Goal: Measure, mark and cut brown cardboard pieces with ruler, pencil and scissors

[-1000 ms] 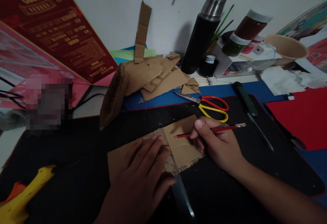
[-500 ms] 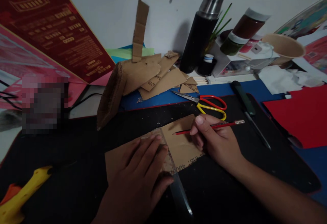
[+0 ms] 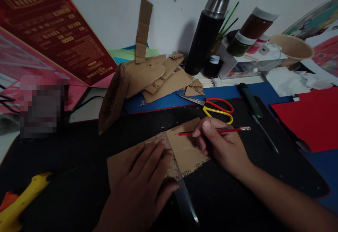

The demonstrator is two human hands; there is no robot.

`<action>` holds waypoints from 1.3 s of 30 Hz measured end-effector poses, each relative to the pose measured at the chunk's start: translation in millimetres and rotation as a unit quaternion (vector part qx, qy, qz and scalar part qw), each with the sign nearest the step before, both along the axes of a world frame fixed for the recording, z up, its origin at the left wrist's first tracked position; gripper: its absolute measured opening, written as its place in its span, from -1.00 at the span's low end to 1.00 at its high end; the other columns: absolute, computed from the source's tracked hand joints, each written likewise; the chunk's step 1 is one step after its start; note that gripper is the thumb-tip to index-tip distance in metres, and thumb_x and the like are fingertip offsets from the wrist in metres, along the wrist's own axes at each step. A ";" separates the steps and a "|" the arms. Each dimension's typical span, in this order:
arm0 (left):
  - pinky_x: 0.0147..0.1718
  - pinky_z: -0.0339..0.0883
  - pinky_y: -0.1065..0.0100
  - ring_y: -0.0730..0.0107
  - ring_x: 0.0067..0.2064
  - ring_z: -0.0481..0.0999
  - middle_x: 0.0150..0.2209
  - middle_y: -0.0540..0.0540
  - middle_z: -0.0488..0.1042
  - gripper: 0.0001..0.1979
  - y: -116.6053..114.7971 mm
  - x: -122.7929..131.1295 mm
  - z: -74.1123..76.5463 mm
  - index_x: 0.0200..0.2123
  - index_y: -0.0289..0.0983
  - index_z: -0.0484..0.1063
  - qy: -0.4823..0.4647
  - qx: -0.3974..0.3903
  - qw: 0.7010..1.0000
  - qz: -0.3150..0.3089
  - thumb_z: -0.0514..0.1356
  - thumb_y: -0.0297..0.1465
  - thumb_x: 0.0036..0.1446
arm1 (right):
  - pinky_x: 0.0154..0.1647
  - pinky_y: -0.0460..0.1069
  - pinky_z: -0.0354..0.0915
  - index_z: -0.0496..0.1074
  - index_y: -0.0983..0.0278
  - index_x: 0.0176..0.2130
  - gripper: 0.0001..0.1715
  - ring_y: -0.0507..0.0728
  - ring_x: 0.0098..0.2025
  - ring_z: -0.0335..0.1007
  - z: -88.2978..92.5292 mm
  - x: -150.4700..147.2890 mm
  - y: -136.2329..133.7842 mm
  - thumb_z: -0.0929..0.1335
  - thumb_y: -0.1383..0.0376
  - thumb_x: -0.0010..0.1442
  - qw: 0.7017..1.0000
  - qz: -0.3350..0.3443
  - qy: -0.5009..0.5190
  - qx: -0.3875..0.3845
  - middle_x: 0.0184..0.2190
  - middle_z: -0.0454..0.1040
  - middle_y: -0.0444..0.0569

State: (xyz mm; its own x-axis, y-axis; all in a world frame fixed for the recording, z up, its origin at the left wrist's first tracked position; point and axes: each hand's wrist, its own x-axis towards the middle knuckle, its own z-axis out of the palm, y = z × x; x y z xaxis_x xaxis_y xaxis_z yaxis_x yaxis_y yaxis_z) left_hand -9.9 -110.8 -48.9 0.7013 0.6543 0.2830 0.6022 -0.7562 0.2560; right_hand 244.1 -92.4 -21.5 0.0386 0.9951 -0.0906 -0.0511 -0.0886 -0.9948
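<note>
Grip check: our right hand [image 3: 224,147] pinches the red pencil [image 3: 232,130], tip over the cardboard piece [image 3: 185,149]. Our left hand [image 3: 139,186] lies flat, its grip spread, pressing the metal ruler [image 3: 186,202] across that cardboard, which sits on the black worktop [image 3: 79,161] before us. Scissors [image 3: 216,107] lie just beyond.

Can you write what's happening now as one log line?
left hand: flat on long shiny ruler | right hand: holds thin red pencil | tip: over flat brown cardboard piece
</note>
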 end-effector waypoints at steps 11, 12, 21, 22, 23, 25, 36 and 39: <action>0.47 0.17 0.05 0.07 0.38 0.48 0.34 -0.18 0.54 -0.63 -1.2 5.7 -0.4 0.26 -0.23 0.49 -0.039 -0.009 0.999 0.022 0.13 -0.24 0.53 | -0.59 -0.07 0.14 0.58 0.23 -0.33 -0.44 0.01 -0.61 0.23 2.1 -2.1 -0.2 0.40 -0.14 0.48 0.999 0.014 -0.047 0.013 -0.64 0.36 -0.21; 0.48 0.16 0.05 0.08 0.38 0.48 0.34 -0.18 0.54 -0.64 -1.1 5.9 -0.4 0.25 -0.23 0.49 -0.042 -0.010 0.999 0.024 0.13 -0.24 0.53 | -0.59 -0.07 0.14 0.58 0.23 -0.33 -0.44 0.02 -0.61 0.23 2.3 -2.2 -0.2 0.40 -0.13 0.48 0.998 0.015 -0.052 0.015 -0.64 0.36 -0.21; 0.47 0.12 0.05 0.08 0.39 0.46 0.35 -0.18 0.53 -0.62 -0.8 5.3 0.2 0.27 -0.24 0.48 -0.028 -0.004 0.999 0.020 0.11 -0.23 0.55 | -0.58 -0.06 0.14 0.58 0.21 -0.37 -0.43 0.02 -0.60 0.23 2.4 -4.6 -2.6 0.39 -0.12 0.48 0.997 0.050 -0.062 0.011 -0.66 0.35 -0.20; 0.47 0.11 0.05 0.07 0.39 0.46 0.36 -0.18 0.52 -0.63 -0.9 5.2 0.2 0.26 -0.24 0.48 -0.027 -0.002 0.999 0.020 0.10 -0.22 0.55 | -0.59 -0.06 0.14 0.58 0.22 -0.37 -0.45 0.02 -0.60 0.23 1.9 -4.6 -3.0 0.39 -0.10 0.49 0.996 0.052 -0.065 0.011 -0.65 0.35 -0.20; 0.47 0.10 0.05 0.07 0.39 0.46 0.36 -0.18 0.52 -0.63 -1.1 5.3 0.2 0.26 -0.24 0.48 -0.027 -0.001 0.999 0.021 0.10 -0.22 0.56 | -0.58 -0.06 0.13 0.58 0.22 -0.36 -0.46 0.02 -0.60 0.23 1.5 -4.6 -3.4 0.39 -0.08 0.50 0.996 0.054 -0.069 0.013 -0.65 0.35 -0.20; 0.47 0.10 0.06 0.07 0.39 0.46 0.36 -0.17 0.53 -0.63 -1.4 5.6 0.2 0.26 -0.23 0.49 -0.032 -0.003 0.999 0.026 0.09 -0.22 0.56 | -0.58 -0.06 0.12 0.58 0.22 -0.36 -0.48 0.01 -0.60 0.23 0.6 -4.5 -3.7 0.39 -0.04 0.51 0.995 0.055 -0.076 0.020 -0.65 0.36 -0.20; 0.40 0.16 -0.02 0.01 0.39 0.44 0.37 -0.21 0.50 -0.60 -0.3 3.8 0.8 0.29 -0.27 0.46 -0.007 0.009 1.000 0.010 0.07 -0.23 0.58 | -0.58 -0.06 0.15 0.59 0.22 -0.35 -0.51 0.01 -0.59 0.25 -0.1 -4.4 -3.2 0.38 0.01 0.54 0.993 0.069 -0.091 0.037 -0.63 0.38 -0.21; 0.41 0.17 0.01 0.04 0.38 0.46 0.34 -0.19 0.54 -0.61 -1.4 6.8 0.9 0.26 -0.24 0.48 -0.029 0.003 0.999 0.024 0.05 -0.19 0.59 | -0.58 -0.07 0.15 0.58 0.24 -0.35 -0.51 0.00 -0.59 0.25 -0.3 -4.6 -2.8 0.38 0.02 0.54 0.992 0.072 -0.096 0.046 -0.63 0.37 -0.21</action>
State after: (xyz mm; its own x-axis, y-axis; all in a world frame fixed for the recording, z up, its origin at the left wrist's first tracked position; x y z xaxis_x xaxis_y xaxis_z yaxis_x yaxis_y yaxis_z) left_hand -3.1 -112.2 -48.0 0.6509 0.6854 0.3264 0.6224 -0.7280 0.2876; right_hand 239.5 -95.1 -21.8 -0.0958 0.9954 -0.0048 0.1459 0.0093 -0.9893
